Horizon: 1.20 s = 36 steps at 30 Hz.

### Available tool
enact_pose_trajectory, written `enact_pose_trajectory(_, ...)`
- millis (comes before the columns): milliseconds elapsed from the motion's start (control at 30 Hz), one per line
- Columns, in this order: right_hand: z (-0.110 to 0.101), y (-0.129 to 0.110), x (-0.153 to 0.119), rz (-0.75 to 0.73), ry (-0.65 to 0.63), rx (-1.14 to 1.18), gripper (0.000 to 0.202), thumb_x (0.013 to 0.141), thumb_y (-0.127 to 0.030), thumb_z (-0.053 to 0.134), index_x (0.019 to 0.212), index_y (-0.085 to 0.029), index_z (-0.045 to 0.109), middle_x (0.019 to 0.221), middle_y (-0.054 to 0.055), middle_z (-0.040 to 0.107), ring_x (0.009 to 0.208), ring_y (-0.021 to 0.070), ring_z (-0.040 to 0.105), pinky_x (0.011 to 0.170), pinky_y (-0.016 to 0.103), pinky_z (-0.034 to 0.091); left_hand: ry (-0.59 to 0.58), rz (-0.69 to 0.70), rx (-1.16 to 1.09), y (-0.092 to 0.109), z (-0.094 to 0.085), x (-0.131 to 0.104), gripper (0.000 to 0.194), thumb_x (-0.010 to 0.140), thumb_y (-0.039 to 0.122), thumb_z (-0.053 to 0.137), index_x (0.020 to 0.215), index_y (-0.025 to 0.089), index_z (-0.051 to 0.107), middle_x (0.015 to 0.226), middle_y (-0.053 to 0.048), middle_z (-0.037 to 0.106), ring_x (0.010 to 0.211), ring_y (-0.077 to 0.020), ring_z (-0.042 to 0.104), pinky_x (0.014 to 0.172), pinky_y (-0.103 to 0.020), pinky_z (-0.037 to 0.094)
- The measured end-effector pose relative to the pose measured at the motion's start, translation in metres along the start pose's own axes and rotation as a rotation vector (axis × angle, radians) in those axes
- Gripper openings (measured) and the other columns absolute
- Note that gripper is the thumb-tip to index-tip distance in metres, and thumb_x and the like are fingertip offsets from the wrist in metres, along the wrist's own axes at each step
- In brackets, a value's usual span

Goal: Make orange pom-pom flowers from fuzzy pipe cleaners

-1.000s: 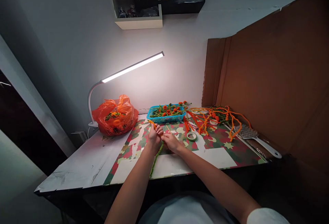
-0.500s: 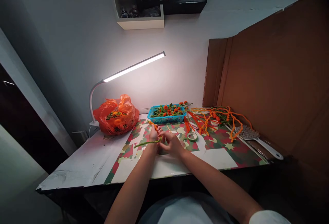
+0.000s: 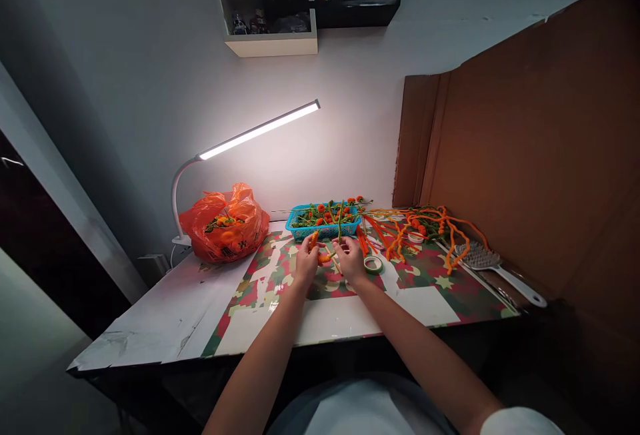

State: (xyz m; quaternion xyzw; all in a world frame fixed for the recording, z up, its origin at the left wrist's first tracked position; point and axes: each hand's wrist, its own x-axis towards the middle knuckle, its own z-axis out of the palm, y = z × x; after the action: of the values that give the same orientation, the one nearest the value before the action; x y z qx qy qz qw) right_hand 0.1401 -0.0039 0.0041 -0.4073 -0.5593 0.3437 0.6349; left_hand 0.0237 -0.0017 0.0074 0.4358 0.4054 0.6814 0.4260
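Observation:
My left hand [image 3: 306, 262] is closed on an orange fuzzy chenille strip [image 3: 325, 258], which curves out between the two hands. My right hand [image 3: 352, 262] pinches a green fuzzy stem [image 3: 341, 218] that stands upright above its fingers. The lower end of the green stem seems to meet the orange strip, but fingers partly hide the join. Behind the hands sits a blue basket [image 3: 323, 230] filled with green stems and orange flower heads. A roll of green tape [image 3: 373, 264] lies just right of my right hand. A thin wooden stick [image 3: 336, 263] shows between the hands.
At the left a red plastic bag [image 3: 225, 235] holds orange and green pieces under a lit lamp [image 3: 260, 130]. Orange strips [image 3: 400, 238] spread at the right, near a white-handled brush [image 3: 500, 268]. A cardboard panel [image 3: 525, 135] stands on the right.
My hands have moved apart and sit side by side. The green stem, earlier lying sideways toward the left across my left wrist, now points upward from my right hand.

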Motion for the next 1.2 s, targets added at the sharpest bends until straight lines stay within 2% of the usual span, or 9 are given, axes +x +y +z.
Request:
enact_pose_trajectory(133, -0.003, 0.002, 0.005, 0.083, 0.045, 0.123, 0.022, 0.072, -0.038, 0.056, 0.080, -0.018, 0.058, 0.073, 0.002, 0.062, 0.065, 0.0151, 0.057, 0.062, 0.026, 0.046, -0.089, 0.111, 0.324, 0.001, 0.000, -0.004, 0.025, 0.069, 0.008, 0.050, 0.087, 0.019, 0.062, 0.066, 0.003, 0.062, 0.048, -0.0089, 0.048, 0.044, -0.018, 0.037)
enact_pose_trajectory(300, -0.005, 0.004, 0.008, 0.176, -0.029, 0.266, 0.032, 0.065, -0.043, 0.065, 0.082, -0.016, 0.061, 0.058, -0.002, 0.060, 0.050, 0.0138, 0.056, 0.053, 0.026, 0.045, -0.204, 0.242, 0.609, -0.001, -0.003, -0.005, 0.027, 0.071, 0.016, 0.042, 0.087, 0.019, 0.064, 0.068, 0.001, 0.065, 0.060, -0.0126, 0.053, 0.056, -0.022, 0.040)
enact_pose_trajectory(500, -0.005, 0.011, 0.009, 0.108, -0.095, 0.119, 0.027, 0.070, -0.042, 0.060, 0.074, -0.015, 0.064, 0.053, 0.000, 0.060, 0.047, 0.0139, 0.056, 0.049, 0.025, 0.043, -0.261, 0.205, 0.524, 0.001, -0.002, -0.005, 0.023, 0.075, 0.031, 0.048, 0.082, 0.018, 0.065, 0.071, -0.002, 0.065, 0.059, -0.0122, 0.051, 0.054, -0.022, 0.039)
enact_pose_trajectory(600, -0.005, 0.011, 0.007, 0.085, -0.100, 0.053, 0.023, 0.072, -0.039, 0.057, 0.071, -0.016, 0.061, 0.055, 0.000, 0.060, 0.047, 0.0136, 0.055, 0.049, 0.024, 0.043, -0.286, 0.166, 0.471, 0.002, -0.001, -0.006, 0.032, 0.076, 0.046, 0.053, 0.076, 0.016, 0.065, 0.069, -0.003, 0.064, 0.053, -0.0106, 0.048, 0.049, -0.021, 0.035)
enact_pose_trajectory(667, -0.005, 0.009, 0.006, 0.016, -0.096, -0.040, 0.022, 0.077, -0.036, 0.053, 0.068, -0.017, 0.059, 0.053, -0.001, 0.058, 0.049, 0.0137, 0.055, 0.050, 0.024, 0.041, -0.276, 0.137, 0.447, 0.003, -0.001, -0.005, 0.038, 0.073, 0.053, 0.056, 0.072, 0.016, 0.065, 0.062, -0.002, 0.060, 0.049, -0.0092, 0.043, 0.045, -0.021, 0.032)
enact_pose_trajectory(800, -0.007, 0.008, 0.005, -0.167, -0.085, -0.273, 0.022, 0.084, -0.032, 0.046, 0.069, -0.018, 0.055, 0.062, 0.003, 0.061, 0.058, 0.0150, 0.056, 0.056, 0.024, 0.039, -0.283, 0.065, 0.387, 0.002, -0.001, -0.004, 0.044, 0.069, 0.059, 0.059, 0.065, 0.015, 0.061, 0.052, 0.003, 0.049, 0.042, -0.0061, 0.034, 0.041, -0.020, 0.026)
enact_pose_trajectory(900, -0.008, 0.011, 0.009, -0.168, -0.079, -0.426, 0.019, 0.087, -0.032, 0.045, 0.075, -0.019, 0.051, 0.065, 0.004, 0.061, 0.058, 0.0161, 0.055, 0.053, 0.024, 0.035, -0.297, 0.033, 0.373, 0.002, 0.000, -0.005, 0.044, 0.067, 0.059, 0.061, 0.062, 0.016, 0.059, 0.050, 0.004, 0.048, 0.041, -0.0054, 0.033, 0.040, -0.019, 0.026)
enact_pose_trajectory(1033, -0.010, 0.015, 0.016, -0.164, 0.001, -0.485, 0.022, 0.091, -0.036, 0.039, 0.078, -0.020, 0.047, 0.065, 0.004, 0.059, 0.057, 0.0176, 0.054, 0.051, 0.025, 0.032, -0.302, 0.010, 0.371, 0.004, 0.002, -0.006, 0.043, 0.065, 0.058, 0.064, 0.059, 0.016, 0.056, 0.050, 0.004, 0.048, 0.043, -0.0065, 0.039, 0.043, -0.019, 0.031)
enact_pose_trajectory(1200, -0.014, 0.014, 0.022, -0.109, 0.172, -0.421, 0.021, 0.090, -0.037, 0.039, 0.077, -0.021, 0.045, 0.066, 0.005, 0.058, 0.061, 0.0191, 0.055, 0.054, 0.027, 0.035, -0.311, -0.006, 0.375, 0.005, 0.003, -0.006, 0.043, 0.067, 0.058, 0.061, 0.057, 0.016, 0.054, 0.051, 0.002, 0.051, 0.046, -0.0084, 0.044, 0.047, -0.020, 0.036)
